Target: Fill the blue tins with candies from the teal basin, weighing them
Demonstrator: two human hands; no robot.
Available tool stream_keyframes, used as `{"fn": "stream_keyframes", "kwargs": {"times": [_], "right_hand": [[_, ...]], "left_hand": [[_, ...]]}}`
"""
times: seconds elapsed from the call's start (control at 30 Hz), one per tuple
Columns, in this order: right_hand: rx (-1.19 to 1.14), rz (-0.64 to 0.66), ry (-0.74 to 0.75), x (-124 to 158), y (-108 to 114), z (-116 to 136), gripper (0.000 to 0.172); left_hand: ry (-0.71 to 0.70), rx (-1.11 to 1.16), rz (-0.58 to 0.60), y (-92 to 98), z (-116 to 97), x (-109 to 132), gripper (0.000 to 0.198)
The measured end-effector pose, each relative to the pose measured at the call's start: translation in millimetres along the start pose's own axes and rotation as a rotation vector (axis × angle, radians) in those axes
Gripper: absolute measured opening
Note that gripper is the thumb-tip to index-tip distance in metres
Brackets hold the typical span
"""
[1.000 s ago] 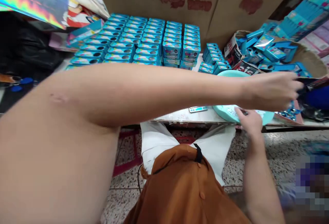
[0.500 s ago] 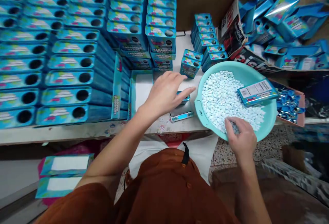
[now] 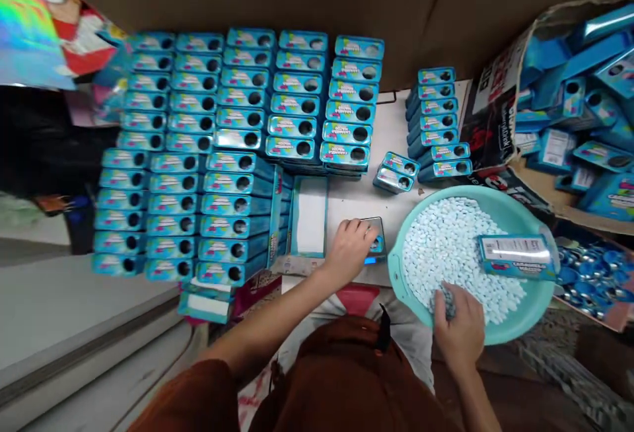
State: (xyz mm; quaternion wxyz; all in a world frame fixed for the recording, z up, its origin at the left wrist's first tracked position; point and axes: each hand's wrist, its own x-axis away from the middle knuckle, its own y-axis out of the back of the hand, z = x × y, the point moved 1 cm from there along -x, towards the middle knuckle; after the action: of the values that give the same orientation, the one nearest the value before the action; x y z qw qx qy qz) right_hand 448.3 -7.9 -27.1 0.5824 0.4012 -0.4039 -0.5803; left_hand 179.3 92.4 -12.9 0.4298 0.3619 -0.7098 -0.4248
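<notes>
My left hand [image 3: 351, 247] is at a small blue box [image 3: 377, 243] standing on a digital scale [image 3: 376, 224]; its curled fingers are on the box's left side. My right hand [image 3: 460, 326] is in the near part of a turquoise basin [image 3: 543, 300], its thumb and fingers closed round some of the pale candies [image 3: 440, 240]. A blue candy box with a clear end [image 3: 518, 255] lies on its side in the basin, over the candies. Two more small boxes [image 3: 395, 178] stand behind the scale.
Rows of upright blue boxes [image 3: 238, 184] fill the left. An open tray [image 3: 310, 217] sits beside them. Another group of boxes [image 3: 436, 121] stands behind the basin. A carton [image 3: 495, 102] of blue boxes and a bin of blue caps [image 3: 592, 277] are at right.
The view has shifted, showing more of the left side. My left hand has come down to the box on the scale and its fingers have curled. My right hand stays in the basin.
</notes>
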Motion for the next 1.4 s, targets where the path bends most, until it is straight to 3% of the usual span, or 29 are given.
{"fn": "stream_keyframes", "kwargs": {"times": [0.2, 0.43, 0.53, 0.7, 0.83, 1.1, 1.27, 1.4], "right_hand": [[-0.157, 0.043, 0.024, -1, 8, -1, 0.033], [-0.409, 0.133, 0.257, 6, 14, -19, 0.029], [-0.446, 0.148, 0.331, 6, 13, -21, 0.025], [-0.429, 0.067, 0.274, 7, 9, -18, 0.024], [-0.361, 0.051, 0.206, 8, 6, -15, 0.024], [-0.285, 0.020, 0.104, 7, 10, -8, 0.021], [-0.267, 0.019, 0.054, 6, 12, -4, 0.021], [-0.274, 0.019, 0.084, 5, 12, -5, 0.019]], "left_hand": [[0.100, 0.026, 0.072, 12.4, -14, 11, 0.041], [0.469, -0.036, -0.027, 54.9, -27, 67, 0.036], [0.520, -0.111, -0.034, 71.5, -8, 69, 0.034], [0.538, -0.187, -0.017, 88.2, 44, 42, 0.033], [0.522, -0.185, -0.006, 84.3, 75, 18, 0.033], [0.436, -0.121, 0.006, 65.0, 103, -14, 0.033], [0.382, -0.111, -0.034, 62.5, 115, -20, 0.037], [0.408, -0.100, -0.108, 58.4, 109, -10, 0.041]]}}
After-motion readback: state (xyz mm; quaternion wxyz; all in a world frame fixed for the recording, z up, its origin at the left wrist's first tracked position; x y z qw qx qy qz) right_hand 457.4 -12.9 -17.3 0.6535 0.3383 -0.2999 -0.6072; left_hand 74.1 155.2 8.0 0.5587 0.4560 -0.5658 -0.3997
